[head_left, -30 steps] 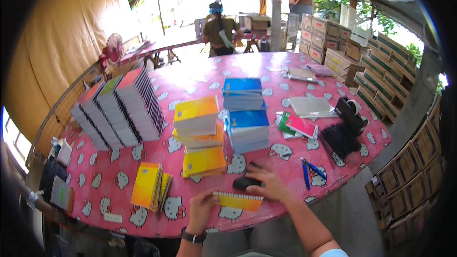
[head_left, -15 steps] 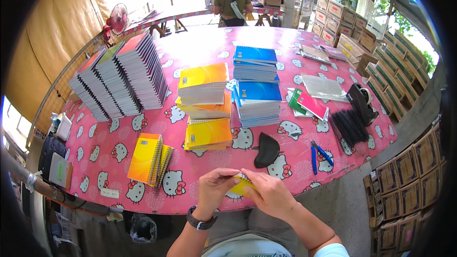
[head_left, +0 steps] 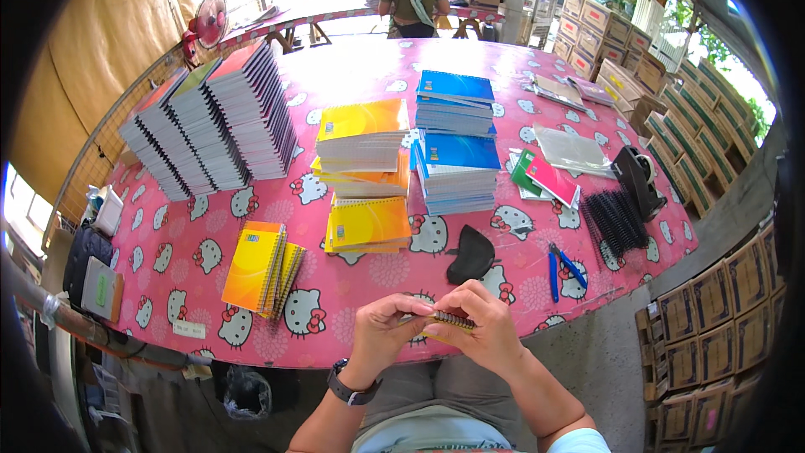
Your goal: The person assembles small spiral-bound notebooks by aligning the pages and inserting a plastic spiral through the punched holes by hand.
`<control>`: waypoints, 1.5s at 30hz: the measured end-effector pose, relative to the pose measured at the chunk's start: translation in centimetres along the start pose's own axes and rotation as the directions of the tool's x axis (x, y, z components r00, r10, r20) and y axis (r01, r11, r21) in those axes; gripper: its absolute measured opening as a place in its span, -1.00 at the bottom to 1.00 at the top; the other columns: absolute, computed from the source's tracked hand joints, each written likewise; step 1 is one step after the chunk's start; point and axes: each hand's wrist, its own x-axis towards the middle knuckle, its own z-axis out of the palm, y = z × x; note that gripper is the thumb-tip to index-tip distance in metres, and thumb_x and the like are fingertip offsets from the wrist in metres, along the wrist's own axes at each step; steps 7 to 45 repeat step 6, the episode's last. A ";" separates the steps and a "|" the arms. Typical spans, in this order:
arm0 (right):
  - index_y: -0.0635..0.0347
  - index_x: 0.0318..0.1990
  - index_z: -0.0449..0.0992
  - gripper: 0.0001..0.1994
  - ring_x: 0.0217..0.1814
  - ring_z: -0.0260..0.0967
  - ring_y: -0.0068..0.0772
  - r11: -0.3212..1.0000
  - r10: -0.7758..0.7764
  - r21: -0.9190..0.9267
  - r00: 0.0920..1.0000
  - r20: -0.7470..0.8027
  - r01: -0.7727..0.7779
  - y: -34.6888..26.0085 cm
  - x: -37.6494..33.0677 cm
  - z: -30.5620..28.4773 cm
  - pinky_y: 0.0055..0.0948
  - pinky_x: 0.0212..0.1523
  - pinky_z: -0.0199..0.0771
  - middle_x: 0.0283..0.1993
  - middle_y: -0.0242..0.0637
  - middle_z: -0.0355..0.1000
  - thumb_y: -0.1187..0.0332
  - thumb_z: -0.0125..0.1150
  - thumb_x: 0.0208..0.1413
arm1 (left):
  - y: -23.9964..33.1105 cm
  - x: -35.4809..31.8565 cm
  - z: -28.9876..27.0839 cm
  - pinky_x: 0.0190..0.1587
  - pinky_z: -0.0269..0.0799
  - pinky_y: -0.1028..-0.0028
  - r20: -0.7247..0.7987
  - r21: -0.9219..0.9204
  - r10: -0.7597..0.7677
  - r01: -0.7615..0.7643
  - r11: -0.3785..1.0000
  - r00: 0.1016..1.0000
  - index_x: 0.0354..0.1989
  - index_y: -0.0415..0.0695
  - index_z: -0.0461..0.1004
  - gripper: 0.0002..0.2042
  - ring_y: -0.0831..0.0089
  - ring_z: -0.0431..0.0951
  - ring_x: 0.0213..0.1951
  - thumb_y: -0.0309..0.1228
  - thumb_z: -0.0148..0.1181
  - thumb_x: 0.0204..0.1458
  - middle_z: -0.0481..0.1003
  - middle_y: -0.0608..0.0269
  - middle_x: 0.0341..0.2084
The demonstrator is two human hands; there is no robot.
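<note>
My left hand (head_left: 388, 325) and my right hand (head_left: 486, 329) both grip a small yellow spiral notebook (head_left: 454, 320) over the table's near edge. Its coiled spine faces up between my fingers, and most of the cover is hidden by them. To the left lies a small pile of yellow spiral notebooks (head_left: 254, 267). Beyond my hands rests a black curved pad-like object (head_left: 471, 255). Blue-handled pliers (head_left: 568, 273) lie open to the right, near a bundle of black spiral coils (head_left: 615, 225).
Stacks of yellow-orange (head_left: 362, 151) and blue notebooks (head_left: 457, 172) stand mid-table, with tall coil-bound stacks (head_left: 251, 109) at left. A tape dispenser (head_left: 637, 180) and pink and green booklets (head_left: 549, 180) lie at right. Cartons (head_left: 713, 302) line the right side. A person (head_left: 412, 0) stands at the far table.
My hands have tilted the notebook so its coiled spine shows and less of the yellow cover is visible. My right hand's fingers have moved up along the spine. The view has shifted slightly.
</note>
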 end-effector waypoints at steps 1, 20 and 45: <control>0.22 -0.23 0.49 -0.73 -0.37 0.40 -0.32 0.998 0.042 0.044 0.999 -0.011 -0.041 0.0 -0.1 0.1 -0.45 -0.39 0.44 -0.36 -0.27 0.38 0.35 0.41 -0.07 | 0.2 0.0 0.0 -0.14 0.51 0.53 0.011 0.016 0.015 -0.016 1.000 1.000 -0.27 -0.29 0.55 -0.82 0.45 0.55 -0.20 -0.74 0.25 -0.08 0.55 0.14 -0.27; 0.16 -0.25 0.50 -0.75 -0.26 0.41 -0.36 0.999 0.034 0.025 0.999 0.002 -0.034 0.4 -0.5 0.4 -0.40 -0.32 0.45 -0.27 -0.27 0.47 0.30 0.41 -0.04 | 1.1 -0.2 0.1 -0.12 0.49 0.52 0.001 0.074 0.024 -0.024 0.997 1.000 -0.31 -0.26 0.57 -0.83 0.43 0.55 -0.19 -0.73 0.27 -0.10 0.56 0.11 -0.29; 0.16 -0.25 0.50 -0.75 -0.26 0.41 -0.36 0.999 0.034 0.025 0.999 0.002 -0.034 0.4 -0.5 0.4 -0.40 -0.32 0.45 -0.27 -0.27 0.47 0.30 0.41 -0.04 | 1.1 -0.2 0.1 -0.12 0.49 0.52 0.001 0.074 0.024 -0.024 0.997 1.000 -0.31 -0.26 0.57 -0.83 0.43 0.55 -0.19 -0.73 0.27 -0.10 0.56 0.11 -0.29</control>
